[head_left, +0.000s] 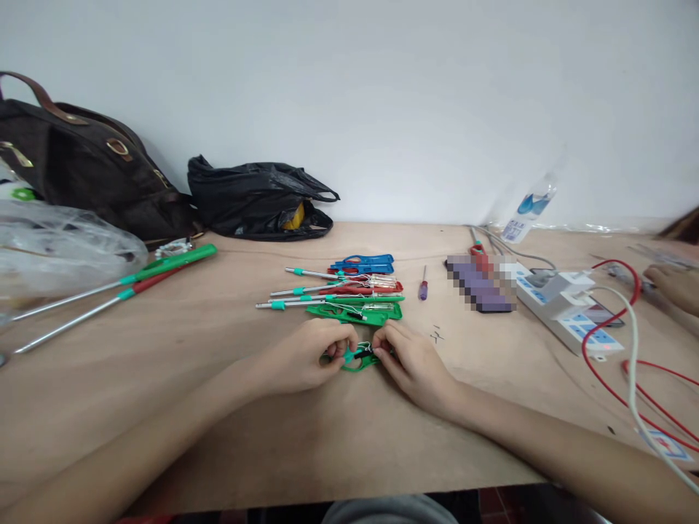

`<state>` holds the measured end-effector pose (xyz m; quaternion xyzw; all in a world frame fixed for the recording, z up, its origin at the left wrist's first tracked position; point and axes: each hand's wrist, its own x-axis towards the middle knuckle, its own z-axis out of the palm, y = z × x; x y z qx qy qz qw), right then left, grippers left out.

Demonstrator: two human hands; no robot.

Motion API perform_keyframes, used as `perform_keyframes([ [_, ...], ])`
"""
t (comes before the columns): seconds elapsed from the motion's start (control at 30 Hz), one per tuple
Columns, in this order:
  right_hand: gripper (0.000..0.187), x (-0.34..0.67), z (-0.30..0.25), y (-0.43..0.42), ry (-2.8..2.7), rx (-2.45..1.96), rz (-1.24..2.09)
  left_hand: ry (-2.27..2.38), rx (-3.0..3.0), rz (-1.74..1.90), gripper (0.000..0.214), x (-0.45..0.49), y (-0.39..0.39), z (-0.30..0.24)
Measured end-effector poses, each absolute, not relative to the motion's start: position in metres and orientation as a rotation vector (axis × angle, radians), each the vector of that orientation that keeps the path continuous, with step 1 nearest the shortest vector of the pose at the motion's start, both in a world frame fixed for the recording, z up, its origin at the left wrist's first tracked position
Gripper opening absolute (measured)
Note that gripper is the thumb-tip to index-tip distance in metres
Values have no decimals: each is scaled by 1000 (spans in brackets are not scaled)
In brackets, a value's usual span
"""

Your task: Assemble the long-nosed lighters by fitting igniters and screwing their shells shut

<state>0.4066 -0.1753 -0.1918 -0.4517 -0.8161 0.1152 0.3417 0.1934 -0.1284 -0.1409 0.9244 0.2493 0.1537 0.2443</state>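
Casing (357, 367), green, sits between the two hands; cannot tell if it rests on the table (295, 451). Left hand (328, 353) pinches its left end, by a teal piece (349, 355). Right hand (407, 360) pinches at its right end, by a black part (362, 354); exact bit under the fingertips too small to tell. Just beyond the grip: row of lighters (354, 290), wires showing, blue shells (376, 263) behind. Beyond the right hand: dark screws (435, 335) near, purple screwdriver (423, 290) farther, then phone (483, 287) and power strip (590, 336) to the right. Well left of the grip: green lighter (175, 260), red lighter (158, 280) alongside.
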Motion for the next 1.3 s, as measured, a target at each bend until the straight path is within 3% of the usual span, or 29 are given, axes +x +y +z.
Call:
perform_keyframes([
  [0.6, 13, 406, -191, -176, -2080, -1200, 373, 684, 2565, 401, 19, 193, -128, -143],
  [0.9, 12, 406, -190, -176, -2078, -1203, 362, 569, 2294, 285, 23, 181, -117, -124],
  [1.3, 12, 406, -190, -176, -2070, -1203, 376, 864, 2141, 438, 14, 190, -120, -134],
])
